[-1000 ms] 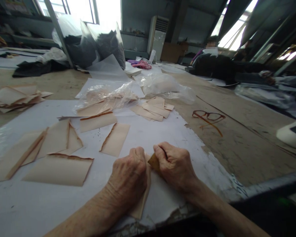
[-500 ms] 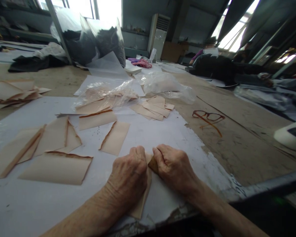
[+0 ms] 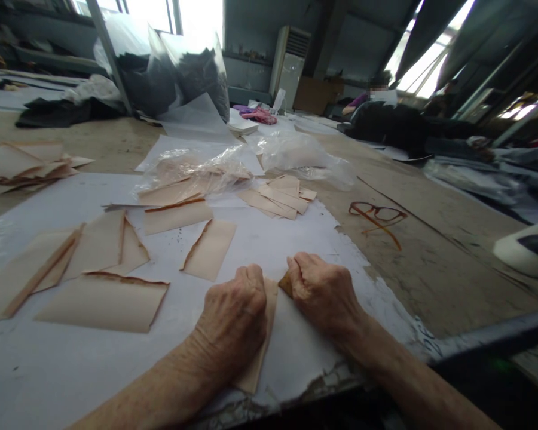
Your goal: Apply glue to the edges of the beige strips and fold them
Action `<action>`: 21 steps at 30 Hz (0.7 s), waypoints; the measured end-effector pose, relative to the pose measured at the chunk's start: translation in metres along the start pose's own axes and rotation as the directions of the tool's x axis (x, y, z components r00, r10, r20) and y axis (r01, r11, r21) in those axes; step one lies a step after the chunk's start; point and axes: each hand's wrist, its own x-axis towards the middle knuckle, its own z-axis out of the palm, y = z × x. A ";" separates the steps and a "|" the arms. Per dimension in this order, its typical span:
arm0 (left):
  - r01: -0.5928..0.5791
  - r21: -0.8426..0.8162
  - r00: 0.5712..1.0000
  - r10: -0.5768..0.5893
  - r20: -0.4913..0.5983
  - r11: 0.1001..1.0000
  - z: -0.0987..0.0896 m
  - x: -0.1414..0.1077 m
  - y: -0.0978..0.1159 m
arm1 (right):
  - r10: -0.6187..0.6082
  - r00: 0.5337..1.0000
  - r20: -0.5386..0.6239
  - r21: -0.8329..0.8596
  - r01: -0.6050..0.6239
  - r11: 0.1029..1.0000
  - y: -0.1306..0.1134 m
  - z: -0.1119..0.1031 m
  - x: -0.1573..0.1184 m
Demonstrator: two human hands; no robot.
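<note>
My left hand [image 3: 235, 319] is closed on a beige piece [image 3: 269, 322] lying on the white sheet near the table's front edge; the hand covers much of it. Just to its right, my right hand [image 3: 318, 286] pinches a small brown, flat tool [image 3: 286, 285], whose tip is beside the piece's upper right edge. To the left lie several beige pieces with brown edges, among them a wide one [image 3: 103, 301], a small one [image 3: 209, 248] and one farther back [image 3: 178, 216].
Plain beige pieces [image 3: 280, 196] and clear plastic bags [image 3: 300, 156] lie farther back. Brown-framed glasses [image 3: 376, 215] rest at the right, near a white object [image 3: 526, 249]. Another beige stack [image 3: 24, 164] sits far left. A person sits at the back right.
My right hand has moved slightly right and up with the brown tool, away from the beige piece, showing more of its upper edge. My left hand has hardly moved.
</note>
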 end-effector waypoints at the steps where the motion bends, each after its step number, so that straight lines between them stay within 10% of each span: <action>1: 0.007 0.001 1.000 -0.007 0.013 1.000 0.000 0.000 0.000 | 0.008 1.000 -0.022 -0.026 -0.009 1.000 0.003 -0.001 0.002; 21: 0.009 -0.014 0.999 -0.008 0.051 1.000 -0.001 0.003 0.001 | -0.006 0.994 0.105 0.121 -0.007 0.993 -0.001 -0.024 0.003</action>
